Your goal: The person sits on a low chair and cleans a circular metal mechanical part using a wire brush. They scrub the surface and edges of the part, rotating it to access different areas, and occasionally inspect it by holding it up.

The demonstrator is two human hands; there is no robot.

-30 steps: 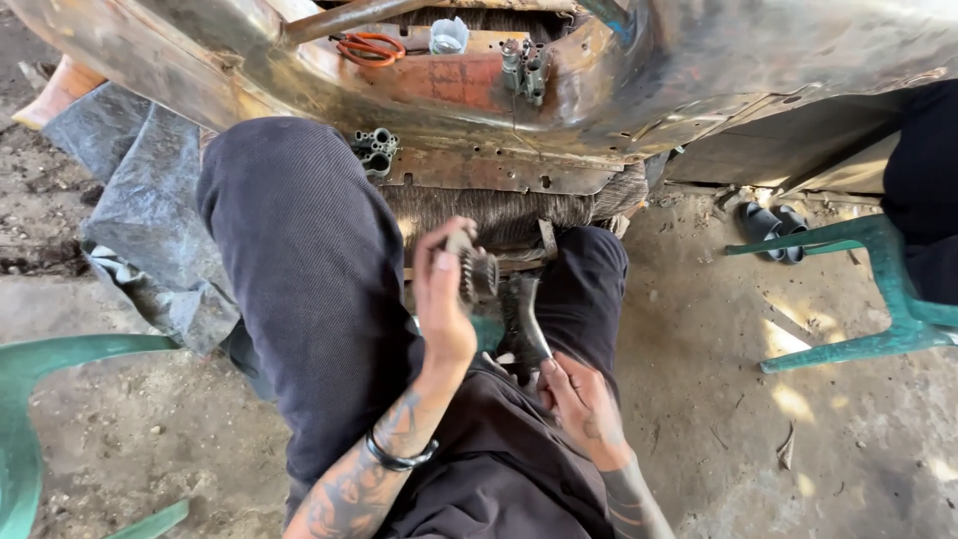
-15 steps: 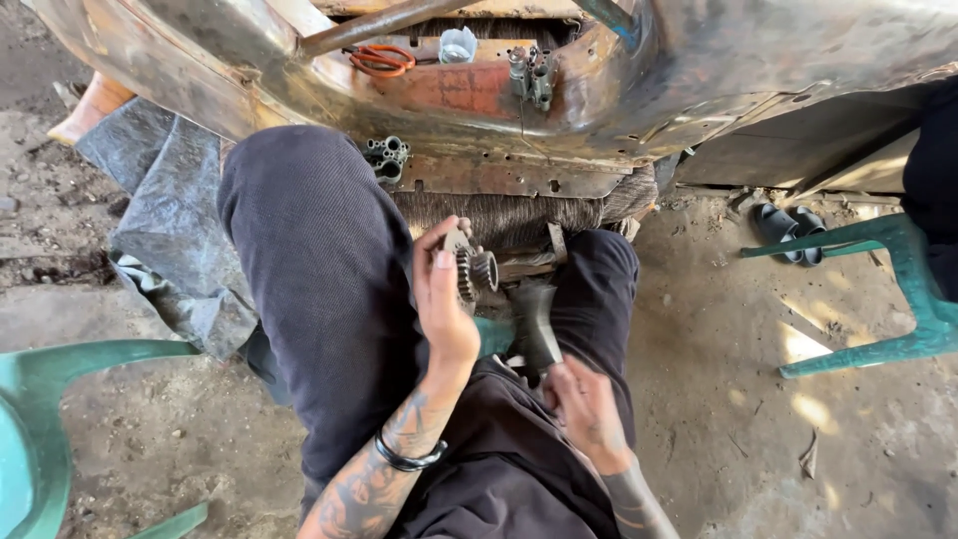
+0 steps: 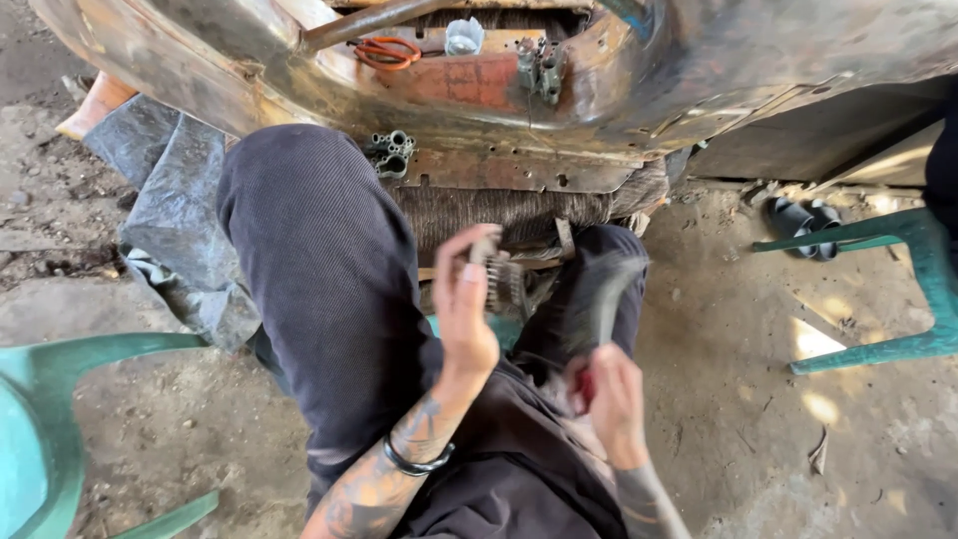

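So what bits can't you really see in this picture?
- Head view: the brush in the right hand is smeared by motion blur, so its bristles can't be made out.
- The toothed metal part is half covered by the left hand.
- The green plastic chair is cut off by the left edge.
- The dark sandals are too small for detail.

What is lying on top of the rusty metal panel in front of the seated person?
On the rusty metal panel lie an orange coiled cable, a pale crumpled cup, a small metal fitting and a grey ported metal block. The panel covers whatever is beneath it.
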